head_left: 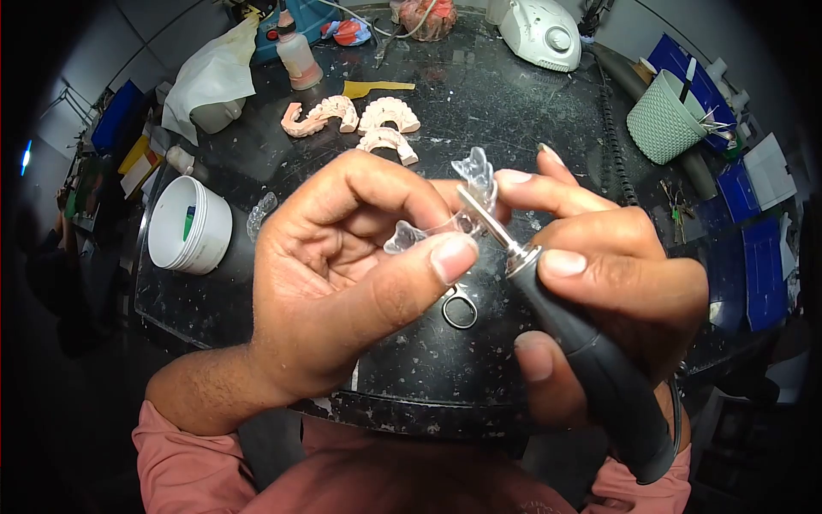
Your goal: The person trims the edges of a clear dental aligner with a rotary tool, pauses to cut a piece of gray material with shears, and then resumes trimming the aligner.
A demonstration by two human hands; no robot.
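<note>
My left hand (334, 265) pinches a clear plastic dental aligner (477, 174) between thumb and fingers, raised over the dark bench. Wrapped around a black rotary handpiece (591, 351) is my right hand (625, 248), its upper fingers stretched to the aligner's far end. The handpiece's metal tip (484, 216) overlaps the middle of the aligner in this view. Below the hands, a metal finger ring (460, 327) of a tool lies on the bench, the rest hidden. Behind them sit several pinkish dental models (390, 114).
Another clear aligner (259, 216) lies beside a white tub (218, 227) at left. A yellow strip (377, 88) and a bottle (300, 64) stand farther back. A white machine (531, 38) is at the rear, with a coiled cord (612, 128) and a pale green basket (661, 128) right.
</note>
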